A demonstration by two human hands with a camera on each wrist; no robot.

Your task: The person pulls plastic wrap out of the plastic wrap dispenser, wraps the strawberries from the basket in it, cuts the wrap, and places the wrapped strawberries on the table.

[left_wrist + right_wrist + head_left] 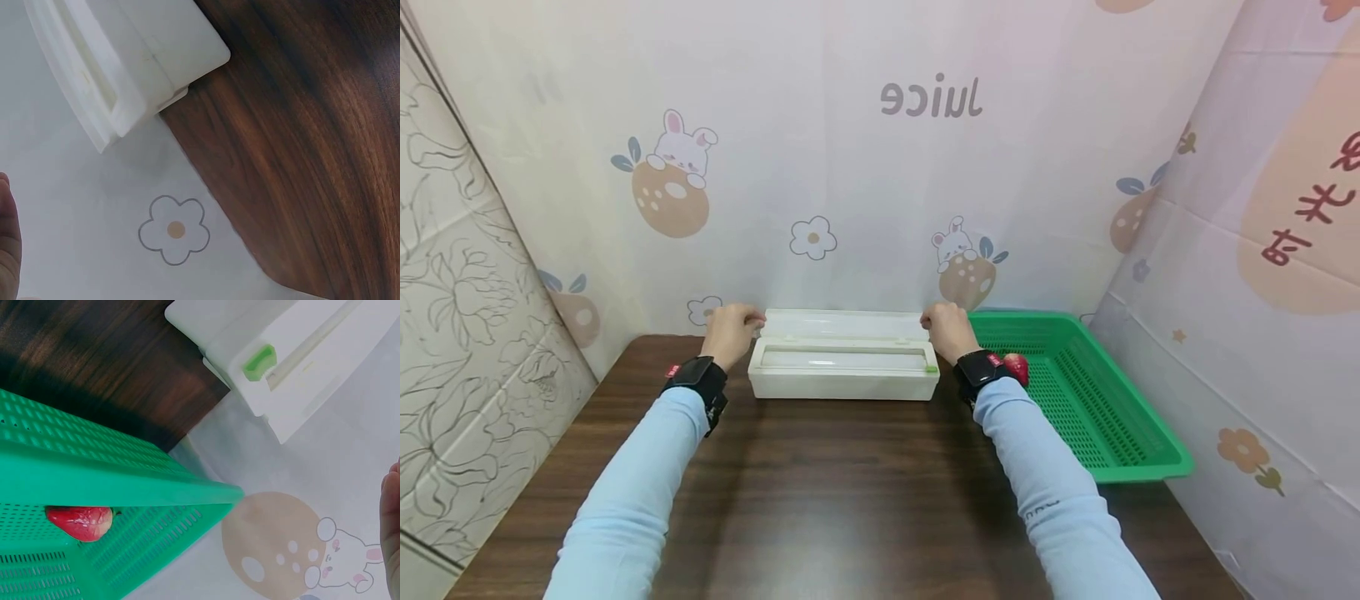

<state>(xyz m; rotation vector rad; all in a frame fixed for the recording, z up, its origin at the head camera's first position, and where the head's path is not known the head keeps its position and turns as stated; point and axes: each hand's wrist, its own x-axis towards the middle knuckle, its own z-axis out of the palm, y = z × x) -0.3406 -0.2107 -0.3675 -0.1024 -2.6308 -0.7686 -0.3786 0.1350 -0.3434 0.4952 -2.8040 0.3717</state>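
A white cling film dispenser (844, 383) lies lengthwise at the far edge of the dark wooden table, its slotted top facing up. A green slide cutter (260, 362) sits at the right end of its slot. Behind the box rises a clear, shiny strip of cling film (847, 323), hard to make out against the backdrop. My left hand (727, 335) pinches the strip's left end, and my right hand (951, 332) pinches its right end. Only finger edges show in either wrist view, apart from the box.
A green plastic basket (1138, 408) with perforated walls stands to the right, close to my right forearm. Inside lies a red fruit (1017, 367). A printed cloth backdrop (850, 167) hangs directly behind the wooden table (835, 500).
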